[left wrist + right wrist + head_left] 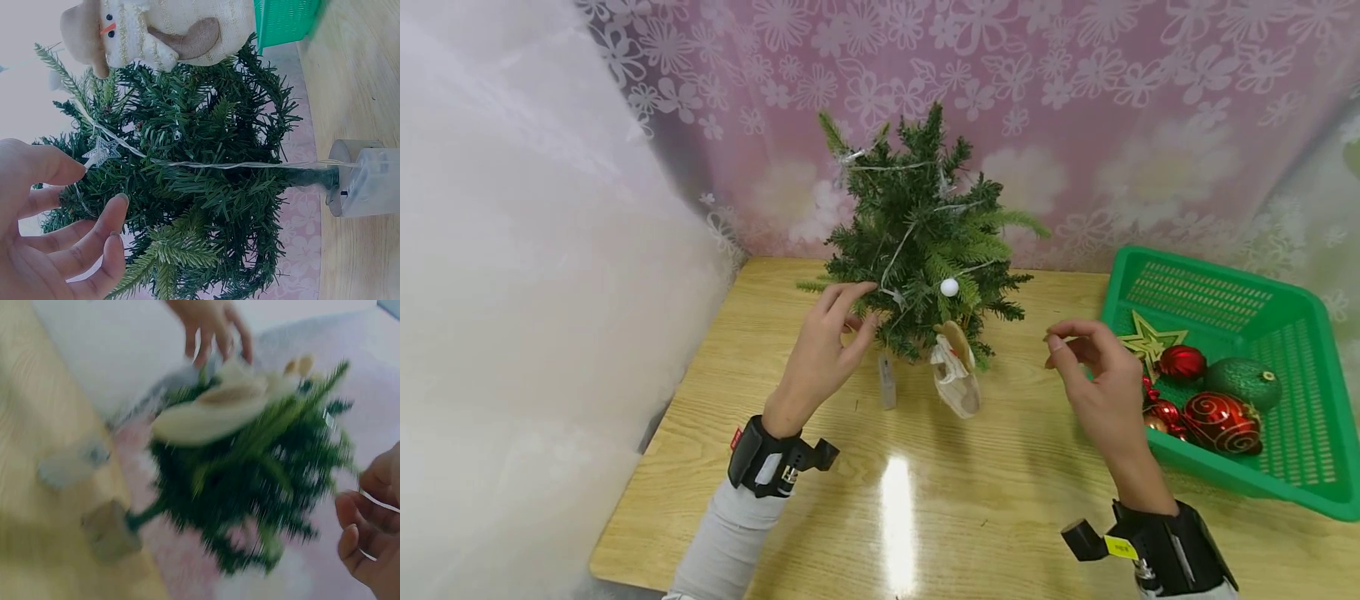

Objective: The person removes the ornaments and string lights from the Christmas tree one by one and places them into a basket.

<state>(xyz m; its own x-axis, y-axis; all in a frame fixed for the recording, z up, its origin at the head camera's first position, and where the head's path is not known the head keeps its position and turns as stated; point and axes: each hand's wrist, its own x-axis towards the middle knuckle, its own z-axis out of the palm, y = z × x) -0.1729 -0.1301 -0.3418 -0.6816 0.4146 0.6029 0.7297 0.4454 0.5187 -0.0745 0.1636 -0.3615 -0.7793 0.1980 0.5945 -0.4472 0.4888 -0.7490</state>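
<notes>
A small green Christmas tree (917, 225) stands on the table, wound with a clear string of lights that bears star-shaped bulbs. Close to its lower left side is my left hand (827, 346), fingers loosely bent and apart. In the left wrist view, its thumb tip lies beside a clear star light (102, 152); whether they touch I cannot tell. A snowman ornament (957, 375) with a beige hat hangs low at the tree's front. Between tree and basket, my right hand (1101, 383) hovers with loosely curled fingers. Nothing shows in its grasp; the right wrist view is blurred.
At the right, a green plastic basket (1247, 287) holds a gold star (1152, 340), a green ball (1240, 382) and several red ornaments. A clear battery box (887, 383) lies by the tree's wooden base (340, 150). A pink floral curtain (865, 50) hangs behind the table.
</notes>
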